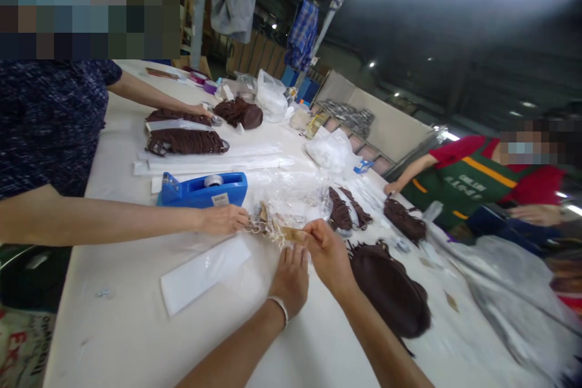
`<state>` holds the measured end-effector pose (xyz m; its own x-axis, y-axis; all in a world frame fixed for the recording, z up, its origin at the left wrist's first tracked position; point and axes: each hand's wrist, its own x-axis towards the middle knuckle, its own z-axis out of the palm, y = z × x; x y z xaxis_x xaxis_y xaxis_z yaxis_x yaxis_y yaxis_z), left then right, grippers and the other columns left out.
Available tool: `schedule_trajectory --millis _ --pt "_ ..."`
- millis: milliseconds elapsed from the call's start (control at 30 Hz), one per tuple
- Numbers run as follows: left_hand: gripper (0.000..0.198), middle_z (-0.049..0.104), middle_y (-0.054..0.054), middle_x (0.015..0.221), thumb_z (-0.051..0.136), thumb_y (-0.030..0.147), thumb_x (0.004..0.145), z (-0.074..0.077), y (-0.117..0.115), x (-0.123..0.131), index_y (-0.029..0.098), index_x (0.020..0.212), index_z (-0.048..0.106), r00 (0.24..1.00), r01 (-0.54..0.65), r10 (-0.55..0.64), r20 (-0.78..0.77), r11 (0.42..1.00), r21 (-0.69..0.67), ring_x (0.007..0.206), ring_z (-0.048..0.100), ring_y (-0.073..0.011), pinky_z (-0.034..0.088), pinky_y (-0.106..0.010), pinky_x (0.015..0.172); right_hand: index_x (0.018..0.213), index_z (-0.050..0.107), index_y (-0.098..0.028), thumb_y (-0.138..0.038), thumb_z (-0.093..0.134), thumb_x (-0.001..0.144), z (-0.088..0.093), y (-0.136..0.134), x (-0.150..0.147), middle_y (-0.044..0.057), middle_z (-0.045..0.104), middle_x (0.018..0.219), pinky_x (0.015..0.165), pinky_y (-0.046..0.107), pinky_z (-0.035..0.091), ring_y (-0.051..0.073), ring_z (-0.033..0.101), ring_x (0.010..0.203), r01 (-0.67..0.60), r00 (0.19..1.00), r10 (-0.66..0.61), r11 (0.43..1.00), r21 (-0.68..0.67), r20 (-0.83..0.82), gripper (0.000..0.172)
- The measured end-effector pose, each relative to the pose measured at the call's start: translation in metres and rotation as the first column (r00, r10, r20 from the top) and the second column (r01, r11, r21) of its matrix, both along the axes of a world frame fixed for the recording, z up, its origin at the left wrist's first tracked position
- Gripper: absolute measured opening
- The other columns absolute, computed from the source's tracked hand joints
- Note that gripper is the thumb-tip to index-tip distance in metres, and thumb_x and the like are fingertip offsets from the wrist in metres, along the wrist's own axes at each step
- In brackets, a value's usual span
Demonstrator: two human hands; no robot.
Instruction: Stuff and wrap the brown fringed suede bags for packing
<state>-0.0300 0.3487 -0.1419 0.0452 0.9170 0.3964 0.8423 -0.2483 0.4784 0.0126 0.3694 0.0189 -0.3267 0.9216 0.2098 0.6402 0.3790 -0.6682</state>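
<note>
My right hand [326, 254] pinches a flat brown tag [293, 234] between thumb and fingers. Just beside it, my left hand [290, 279], with a light bracelet at the wrist, bends its fingers downward by the tag. Whatever the left fingertips grip is hidden. A tangle of pale strings [275, 231] with brown tags lies right in front of both hands. From the left, a co-worker's hand [225, 219] reaches to the same tangle. A dark brown bag [390, 291] lies right of my right forearm.
A blue tape dispenser [204, 191] stands behind the co-worker's forearm. A white flat sheet [204, 273] lies left of my hands. Brown fringed bundles [186, 133] and clear plastic [295, 194] lie farther back. Another person [477, 176] works at the right.
</note>
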Motion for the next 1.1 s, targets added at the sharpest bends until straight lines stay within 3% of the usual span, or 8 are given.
schedule_trajectory --millis 233,433,633,733,833,900,1000,1100 --pt "0.05 0.039 -0.019 0.146 0.043 0.017 0.087 0.003 -0.005 -0.001 0.01 0.137 0.044 0.999 0.032 -0.032 0.035 0.999 -0.014 0.134 0.035 -0.0333 0.028 -0.053 0.11 0.09 0.054 -0.022 -0.041 0.052 0.09 0.05 -0.065 0.079 0.0 0.067 0.076 0.064 0.026 0.043 0.017 0.061 0.069 0.256 0.967 -0.253 0.956 0.141 -0.04 0.02" --pt "0.05 0.041 -0.018 0.147 0.044 0.015 0.081 0.02 -0.012 -0.007 0.009 0.131 0.051 0.983 0.111 -0.104 0.152 0.993 -0.038 0.136 0.036 -0.0321 0.027 -0.05 0.112 0.087 0.055 -0.021 -0.046 0.055 0.085 0.079 -0.11 0.121 0.003 0.069 0.075 0.062 0.028 0.048 0.019 0.064 0.066 0.345 0.925 -0.337 0.939 0.013 -0.172 0.025" --pt "0.035 0.064 -0.014 0.122 0.045 0.02 0.08 0.048 -0.059 -0.026 0.013 0.108 0.065 0.908 0.063 -0.046 0.416 0.998 -0.027 0.119 0.056 -0.0269 0.042 -0.041 0.104 0.085 0.054 -0.021 -0.045 0.058 0.083 0.103 -0.148 0.146 0.002 0.069 0.073 0.059 0.028 0.048 0.019 0.064 0.065 0.369 0.903 -0.359 0.929 0.0 -0.238 0.024" --pt "0.036 0.07 -0.011 0.105 0.037 0.029 0.089 0.082 -0.1 -0.042 0.014 0.108 0.063 0.824 -0.057 0.052 0.564 0.998 -0.009 0.099 0.065 -0.0249 0.052 -0.04 0.09 0.086 0.053 -0.021 -0.042 0.057 0.083 0.108 -0.167 0.154 0.002 0.069 0.073 0.058 0.027 0.048 0.019 0.065 0.065 0.37 0.895 -0.365 0.928 -0.03 -0.257 0.021" --pt "0.04 0.066 -0.01 0.115 0.031 0.037 0.095 0.139 -0.154 -0.054 0.017 0.119 0.055 0.727 -0.226 0.139 0.673 0.973 0.043 0.105 0.062 -0.0235 0.05 -0.04 0.093 0.087 0.053 -0.02 -0.04 0.057 0.083 0.109 -0.189 0.158 0.003 0.069 0.072 0.056 0.027 0.047 0.018 0.065 0.062 0.364 0.882 -0.365 0.929 -0.06 -0.297 0.02" --pt "0.038 0.06 -0.009 0.126 0.036 0.039 0.096 0.181 -0.193 -0.054 0.019 0.123 0.053 0.653 -0.282 0.049 0.756 0.942 0.183 0.116 0.056 -0.0232 0.043 -0.041 0.103 0.087 0.053 -0.02 -0.04 0.057 0.084 0.109 -0.206 0.158 0.003 0.069 0.073 0.056 0.027 0.047 0.018 0.064 0.061 0.353 0.879 -0.355 0.933 -0.068 -0.319 0.021" --pt "0.041 0.05 -0.01 0.139 0.047 0.037 0.092 0.226 -0.24 -0.044 0.021 0.129 0.051 0.738 -0.172 -0.195 0.647 0.872 0.459 0.13 0.043 -0.027 0.03 -0.046 0.113 0.086 0.053 -0.019 -0.043 0.059 0.084 0.113 -0.237 0.152 0.003 0.068 0.068 0.054 0.027 0.047 0.017 0.064 0.059 0.322 0.873 -0.334 0.942 -0.094 -0.355 0.025" --pt "0.045 0.053 -0.01 0.136 0.06 0.042 0.085 0.236 -0.262 -0.027 0.023 0.125 0.056 0.741 0.224 -0.368 0.562 0.924 0.31 0.128 0.046 -0.0291 0.03 -0.046 0.112 0.085 0.052 -0.019 -0.045 0.061 0.083 0.121 -0.269 0.143 0.002 0.067 0.066 0.053 0.026 0.046 0.017 0.063 0.059 0.283 0.863 -0.315 0.949 -0.14 -0.396 0.027"
